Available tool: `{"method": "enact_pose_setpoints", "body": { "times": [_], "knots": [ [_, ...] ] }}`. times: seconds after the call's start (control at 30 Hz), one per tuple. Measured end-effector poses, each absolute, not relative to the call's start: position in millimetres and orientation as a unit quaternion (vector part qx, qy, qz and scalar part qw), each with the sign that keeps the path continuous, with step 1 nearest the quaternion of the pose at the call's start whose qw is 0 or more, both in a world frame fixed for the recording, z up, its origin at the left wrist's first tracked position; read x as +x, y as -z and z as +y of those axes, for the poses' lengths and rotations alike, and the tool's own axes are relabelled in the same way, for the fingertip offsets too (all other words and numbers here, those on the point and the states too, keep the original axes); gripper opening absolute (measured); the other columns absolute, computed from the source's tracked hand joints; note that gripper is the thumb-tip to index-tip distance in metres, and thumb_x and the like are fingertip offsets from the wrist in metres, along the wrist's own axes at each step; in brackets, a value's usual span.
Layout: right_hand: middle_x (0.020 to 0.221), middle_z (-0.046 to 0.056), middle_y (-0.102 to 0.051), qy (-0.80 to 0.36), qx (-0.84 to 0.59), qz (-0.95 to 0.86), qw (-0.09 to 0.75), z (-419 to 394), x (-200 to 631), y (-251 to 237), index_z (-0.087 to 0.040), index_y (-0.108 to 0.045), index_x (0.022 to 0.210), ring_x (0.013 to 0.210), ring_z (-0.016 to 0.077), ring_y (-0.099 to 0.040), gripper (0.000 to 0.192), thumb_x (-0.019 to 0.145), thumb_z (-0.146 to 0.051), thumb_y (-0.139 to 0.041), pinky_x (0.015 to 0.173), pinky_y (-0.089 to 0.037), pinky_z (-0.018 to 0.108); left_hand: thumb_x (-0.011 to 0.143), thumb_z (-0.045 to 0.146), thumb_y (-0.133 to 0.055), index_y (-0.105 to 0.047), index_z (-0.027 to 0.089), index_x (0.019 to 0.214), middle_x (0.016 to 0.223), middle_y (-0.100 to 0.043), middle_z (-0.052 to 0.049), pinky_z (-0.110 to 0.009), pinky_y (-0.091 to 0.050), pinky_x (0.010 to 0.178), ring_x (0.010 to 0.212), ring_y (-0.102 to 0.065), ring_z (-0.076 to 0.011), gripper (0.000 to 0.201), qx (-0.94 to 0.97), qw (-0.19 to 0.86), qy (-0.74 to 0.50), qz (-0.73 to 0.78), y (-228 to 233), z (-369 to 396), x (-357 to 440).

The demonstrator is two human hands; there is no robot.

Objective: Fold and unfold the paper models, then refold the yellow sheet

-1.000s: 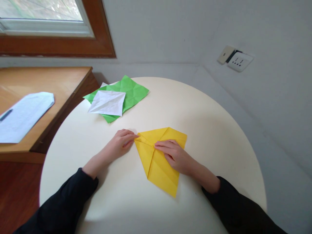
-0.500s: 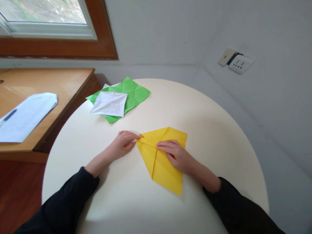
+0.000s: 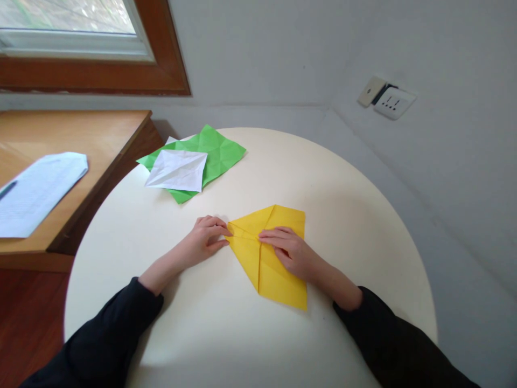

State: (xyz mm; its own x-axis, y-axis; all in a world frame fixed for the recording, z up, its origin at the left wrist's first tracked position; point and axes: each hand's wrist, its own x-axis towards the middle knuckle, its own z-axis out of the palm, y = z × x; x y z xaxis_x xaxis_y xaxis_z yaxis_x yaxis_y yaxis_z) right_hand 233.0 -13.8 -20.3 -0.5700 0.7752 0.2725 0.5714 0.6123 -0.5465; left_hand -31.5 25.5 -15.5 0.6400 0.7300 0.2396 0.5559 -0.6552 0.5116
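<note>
A round cream counter [image 3: 343,226] stands in a grey-walled corner. The folded yellow paper [image 3: 274,269] lies flat near its middle. The left hand [image 3: 205,242] pinches the paper's left tip — fingers closed on it. The right hand [image 3: 291,250] lies flat, fingers extended, pressing the centre crease. Green paper [image 3: 220,153] lies well apart.

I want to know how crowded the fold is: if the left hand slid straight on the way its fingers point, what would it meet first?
The left hand points right, across the yellow paper whose corner it already touches. Next in line is probably the right hand, resting flat on that sheet.
</note>
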Motion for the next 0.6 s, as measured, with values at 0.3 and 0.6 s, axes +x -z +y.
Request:
{"method": "enact_pose_setpoints", "body": {
  "times": [0.3,0.6],
  "knots": [
    [0.114,0.007,-0.065,-0.169,-0.398,-0.872,0.230,-11,241,19,-0.020,-0.062,0.108,0.112,0.0173,-0.057,0.041,0.080,0.000,-0.038,0.099,-0.040,0.043,0.085,0.029,-0.054,-0.064,0.019,0.090,0.094,-0.062,-0.007,-0.035,-0.041,0.084,0.091,-0.056,-0.0191,0.015,0.903,0.209,-0.212,0.311,13,12,-18],
    [0.122,0.010,-0.061,-0.180,-0.409,-0.876,0.180,-13,241,10,-0.016,-0.061,0.111,0.117,0.0181,-0.053,0.045,0.079,-0.001,-0.034,0.102,-0.038,0.045,0.089,0.031,-0.048,-0.064,0.017,0.096,0.092,-0.063,-0.010,-0.034,-0.044,0.076,0.085,-0.056,-0.0198,0.023,0.923,0.156,-0.202,0.288,12,10,-14]
  ]
}}
